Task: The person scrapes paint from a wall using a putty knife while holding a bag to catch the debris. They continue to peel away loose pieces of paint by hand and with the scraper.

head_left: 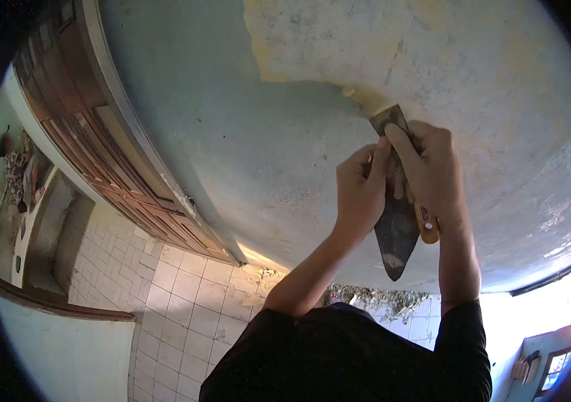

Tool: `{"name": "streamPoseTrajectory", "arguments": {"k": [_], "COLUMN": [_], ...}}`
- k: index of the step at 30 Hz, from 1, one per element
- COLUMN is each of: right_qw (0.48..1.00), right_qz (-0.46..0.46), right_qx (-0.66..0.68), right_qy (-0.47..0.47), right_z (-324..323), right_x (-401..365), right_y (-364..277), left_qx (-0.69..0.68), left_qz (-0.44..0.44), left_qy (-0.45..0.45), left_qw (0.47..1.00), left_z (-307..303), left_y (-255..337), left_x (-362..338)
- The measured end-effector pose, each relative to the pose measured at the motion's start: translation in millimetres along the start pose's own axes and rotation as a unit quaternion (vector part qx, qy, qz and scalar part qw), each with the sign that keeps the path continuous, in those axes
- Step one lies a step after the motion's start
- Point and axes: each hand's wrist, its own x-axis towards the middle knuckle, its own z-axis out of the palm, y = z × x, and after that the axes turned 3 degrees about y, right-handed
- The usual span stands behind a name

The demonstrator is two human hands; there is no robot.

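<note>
Both hands are raised together near the wall [299, 154]. My left hand [364, 187] pinches the metal blade of a trowel [398, 234], whose pointed tip hangs down. My right hand [433, 167] is closed around a scraper [386, 119], its thumb along the blade and fingers curled behind. The scraper's flat edge lies by the ragged border between green paint and a paler, bared patch [339, 40]. A wooden handle [427, 226] sticks out below my right palm; which tool it belongs to is unclear.
Wooden doors [111, 161] stand at the left. Debris [379, 300] lies on the tiled floor [192, 288] at the wall's foot. Another person [16, 167] is beyond the doorway, at the far left. A framed opening [555, 368] shows at the lower right.
</note>
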Motion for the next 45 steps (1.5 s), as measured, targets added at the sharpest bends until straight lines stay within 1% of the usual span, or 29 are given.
{"name": "streamPoseTrajectory", "arguments": {"k": [1,3,4,6,8,10,11,12,13,16,17,19,21,24,26,28,29,30,31,32,33,35,36,37,39,40,42,43,45], "right_qw": [1.000,0.999,0.999,0.997,0.998,0.998,0.997,0.994,0.995,0.994,0.996,0.996,0.981,0.986,0.988,0.989,0.993,0.996,0.995,0.986,0.969,0.975,0.980,0.980,0.991,0.990,0.957,0.956,0.977], "right_qz": [-0.005,-0.043,-0.037,-0.022,-0.029,-0.046,-0.078,-0.107,-0.100,-0.111,-0.093,-0.085,-0.186,-0.167,-0.153,-0.144,-0.115,-0.082,-0.083,-0.162,-0.239,-0.217,-0.194,-0.196,-0.126,-0.130,-0.279,-0.281,-0.206], "right_qx": [-0.002,0.026,0.027,0.069,0.048,0.025,0.002,-0.020,-0.020,0.004,0.001,-0.004,-0.049,-0.021,-0.019,-0.016,-0.007,0.002,0.001,-0.030,-0.062,-0.046,-0.030,-0.031,0.023,0.022,-0.046,-0.046,0.004], "right_qy": [-0.002,-0.002,0.000,-0.027,-0.024,-0.025,-0.008,0.011,0.012,-0.006,-0.007,-0.011,0.029,0.005,-0.005,-0.016,-0.031,-0.046,-0.048,-0.018,0.013,-0.001,-0.015,-0.015,-0.042,-0.045,0.066,0.068,0.051], "right_z": [2,10,12,11,7,10,14,16,19,23,20,22,31,48,41,39,38,40,48,60,67,73,76,76,78,85,104,107,113], "right_x": [6,11,11,14,8,14,18,22,22,27,21,24,32,42,34,27,27,27,34,46,52,51,51,47,40,45,53,52,48], "right_y": [-2,-4,-7,-16,-7,-3,0,2,1,-7,-8,-7,0,-14,-24,-28,-26,-23,-22,-22,-24,-34,-38,-39,-40,-40,-34,-35,-40], "left_qx": [-0.002,-0.001,0.000,-0.112,-0.093,0.009,0.008,-0.033,-0.073,-0.127,-0.128,-0.020,-0.057,-0.125,-0.166,-0.065,-0.066,-0.068,-0.058,-0.046,-0.046,-0.185,-0.186,-0.158,-0.134,-0.118,-0.097,-0.091,-0.087], "left_qz": [0.004,-0.025,-0.031,-0.039,-0.034,0.021,0.022,0.003,-0.021,-0.022,-0.023,-0.012,-0.012,-0.022,-0.020,-0.035,-0.035,-0.031,0.011,0.051,0.049,0.023,0.024,0.010,0.009,0.013,0.009,0.002,0.000], "left_qy": [0.003,0.022,0.019,0.012,0.020,0.050,0.050,0.060,0.073,0.059,0.061,0.063,0.076,0.078,0.075,0.099,0.110,0.113,0.130,0.144,0.142,0.077,0.077,0.086,0.101,0.122,0.138,0.133,0.125], "left_qw": [1.000,0.999,0.999,0.993,0.995,0.998,0.998,0.998,0.994,0.990,0.990,0.998,0.995,0.989,0.983,0.992,0.991,0.991,0.990,0.987,0.988,0.979,0.979,0.984,0.986,0.985,0.986,0.987,0.988], "left_z": [-1,-6,-7,-6,-4,-3,-5,-7,-8,-9,-9,-8,-16,-24,-26,-23,-26,-29,-33,-36,-42,-54,-54,-54,-61,-65,-74,-82,-89], "left_y": [4,15,16,18,11,2,-2,9,17,25,21,15,16,32,38,29,13,14,15,16,22,38,37,34,34,35,38,46,51], "left_x": [4,5,6,11,4,5,7,13,12,13,9,6,15,19,19,10,13,19,25,29,29,31,29,24,30,34,37,40,42]}}
